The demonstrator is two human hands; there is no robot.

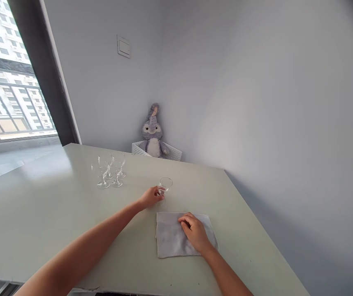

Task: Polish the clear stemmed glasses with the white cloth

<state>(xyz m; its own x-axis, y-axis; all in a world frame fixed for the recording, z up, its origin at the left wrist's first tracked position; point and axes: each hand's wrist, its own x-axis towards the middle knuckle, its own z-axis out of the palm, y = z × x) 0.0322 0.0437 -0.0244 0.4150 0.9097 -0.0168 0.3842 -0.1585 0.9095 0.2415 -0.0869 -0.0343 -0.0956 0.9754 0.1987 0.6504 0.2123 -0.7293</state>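
A clear stemmed glass (166, 183) is upright just beyond the cloth, its lower part between the fingers of my left hand (152, 197). My left fingers hide part of its stem. A folded grey cloth (172, 238) lies flat on the pale table. Over the cloth's right half rests my right hand (195, 232), its fingers curled and bent toward the thumb; whether they pinch any fabric is hidden. Several more clear stemmed glasses (116, 181) stand close together at the left, farther back on the table.
The pale table (127, 259) meets a grey wall on the right. Behind its far edge, a plush rabbit (154, 144) sits in a white perforated basket (174, 154). A window (10, 82) with a railing outside is at the left.
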